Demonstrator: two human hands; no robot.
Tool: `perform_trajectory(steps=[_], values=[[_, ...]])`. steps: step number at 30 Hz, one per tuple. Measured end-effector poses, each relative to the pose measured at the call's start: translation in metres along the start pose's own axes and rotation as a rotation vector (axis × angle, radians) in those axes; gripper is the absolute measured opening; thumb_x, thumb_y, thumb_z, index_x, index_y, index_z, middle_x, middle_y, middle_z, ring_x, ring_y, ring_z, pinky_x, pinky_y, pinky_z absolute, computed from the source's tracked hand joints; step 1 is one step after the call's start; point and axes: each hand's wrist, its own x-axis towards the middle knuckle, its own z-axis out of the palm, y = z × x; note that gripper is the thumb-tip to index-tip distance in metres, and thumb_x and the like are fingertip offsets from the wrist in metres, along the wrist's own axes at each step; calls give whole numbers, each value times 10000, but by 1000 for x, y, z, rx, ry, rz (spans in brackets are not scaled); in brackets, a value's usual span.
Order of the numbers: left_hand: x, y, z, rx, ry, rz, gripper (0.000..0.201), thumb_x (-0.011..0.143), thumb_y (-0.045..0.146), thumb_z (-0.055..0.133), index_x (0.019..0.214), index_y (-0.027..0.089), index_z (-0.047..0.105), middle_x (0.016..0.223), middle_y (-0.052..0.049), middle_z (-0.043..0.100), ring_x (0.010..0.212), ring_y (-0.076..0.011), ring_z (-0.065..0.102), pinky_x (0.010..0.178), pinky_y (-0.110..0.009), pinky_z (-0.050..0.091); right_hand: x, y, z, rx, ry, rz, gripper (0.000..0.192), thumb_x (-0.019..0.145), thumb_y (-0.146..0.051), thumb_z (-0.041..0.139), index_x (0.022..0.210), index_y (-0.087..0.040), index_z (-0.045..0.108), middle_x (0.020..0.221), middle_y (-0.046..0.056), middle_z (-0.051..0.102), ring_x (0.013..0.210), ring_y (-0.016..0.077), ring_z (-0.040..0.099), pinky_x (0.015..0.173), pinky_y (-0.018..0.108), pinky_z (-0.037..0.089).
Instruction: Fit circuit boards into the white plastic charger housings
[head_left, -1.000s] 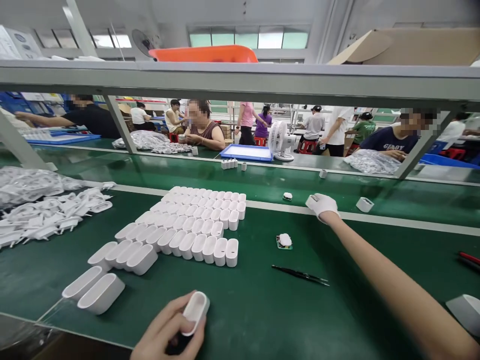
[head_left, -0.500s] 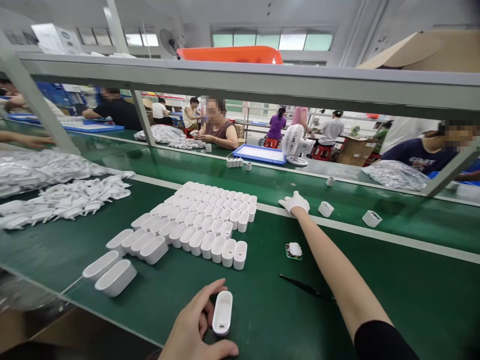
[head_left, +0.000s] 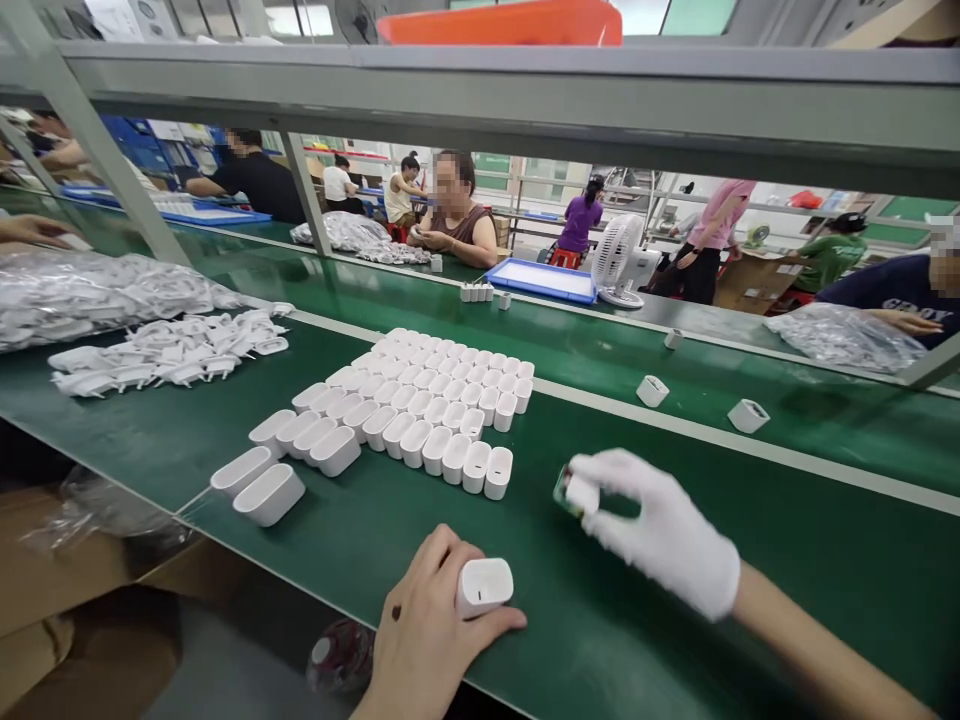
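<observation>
A white plastic charger housing [head_left: 486, 588], its slot and open cavity facing up, is gripped by the fingers and thumb of my bare left hand [head_left: 427, 615] near the front edge of the green bench. My right hand [head_left: 664, 530], in a white glove, pinches a small circuit board [head_left: 579, 492] with a white block on it between thumb and fingers, to the right of the held housing. Beyond both hands stand many similar empty housings [head_left: 412, 440] in packed rows. Two larger-looking housings [head_left: 268, 495] sit apart at the front left.
White plug-like parts [head_left: 172, 355] lie piled at left beside a clear plastic bag [head_left: 97, 290]. Two filled housings [head_left: 652, 391] [head_left: 748, 415] rest on the belt past the white line. A metal shelf [head_left: 480, 110] spans overhead. Co-workers sit opposite, near a white fan [head_left: 619, 255].
My right hand has come back from the far white line and taken hold of the circuit board from the bench. My left fingers have closed round the housing, which is now turned.
</observation>
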Motion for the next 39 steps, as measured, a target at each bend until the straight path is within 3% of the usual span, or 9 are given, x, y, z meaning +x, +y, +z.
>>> perform_trajectory(steps=[3, 5, 8, 12, 17, 22, 29, 35, 39], values=[[-1, -1, 6, -114, 8, 34, 205, 840, 425, 581, 940, 246, 597, 1043, -45, 586, 950, -235, 585, 711, -294, 492, -41, -16, 20, -30, -67, -139, 360, 756, -48, 532, 988, -295, 654, 887, 1, 678, 859, 169, 644, 847, 342, 524], [-1, 0, 9, -233, -38, 31, 307, 907, 419, 470, 1168, 278, 548, 1209, -63, 559, 1092, -243, 548, 821, -317, 497, -53, -13, 28, -41, -97, -133, 311, 730, -58, 567, 930, -276, 662, 945, 12, 678, 894, 176, 646, 833, 319, 531], [-2, 6, 9, -279, -134, -20, 509, 932, 461, 402, 1416, 354, 283, 1300, -62, 521, 1154, -248, 529, 812, -313, 519, -55, -4, 34, -48, -119, -87, 259, 654, -99, 646, 862, -252, 666, 1006, 23, 669, 951, 205, 635, 831, 322, 526], [-10, 12, 6, -134, -176, -11, 594, 945, 491, 334, 1458, 392, 51, 1338, -67, 503, 1195, -284, 510, 812, -363, 529, -52, -3, 37, 46, -92, -14, 249, 627, -94, 661, 832, -237, 650, 760, -15, 672, 740, 168, 645, 741, 305, 536], [-17, 4, 5, -41, -130, 127, 529, 957, 364, 333, 1458, 349, 164, 1408, -92, 404, 1155, -274, 542, 749, -282, 535, -55, -20, 33, 273, 52, 174, 296, 593, -163, 711, 874, -202, 625, 810, 12, 696, 708, 169, 664, 666, 282, 555], [-15, 2, 8, -37, -156, 156, 493, 923, 228, 341, 1404, 324, 299, 1374, -96, 381, 1001, -220, 615, 648, -235, 524, -59, -38, 34, 253, 171, -93, 177, 673, -164, 713, 804, -220, 609, 932, 30, 695, 870, 182, 662, 789, 288, 535], [-16, -1, 12, -38, -159, 165, 429, 912, 204, 343, 1327, 305, 372, 1393, -89, 380, 1052, -219, 599, 692, -241, 525, -54, -42, 41, 50, 101, -390, 227, 781, -45, 514, 875, -249, 553, 846, 2, 639, 734, 124, 603, 707, 251, 497], [-18, -3, 14, 29, -159, 181, 423, 921, 249, 334, 1334, 324, 385, 1399, -64, 393, 991, -202, 628, 661, -225, 524, -59, -38, 51, -238, 42, -372, 184, 777, -67, 477, 863, -221, 529, 774, 11, 577, 643, 142, 491, 568, 262, 430], [-18, -4, 15, 17, -153, 186, 420, 913, 245, 345, 1319, 309, 429, 1386, -71, 418, 957, -203, 636, 634, -216, 520, -66, -36, 55, -331, 8, -349, 182, 812, -131, 501, 962, -228, 532, 903, 47, 626, 708, 169, 549, 535, 261, 428]])
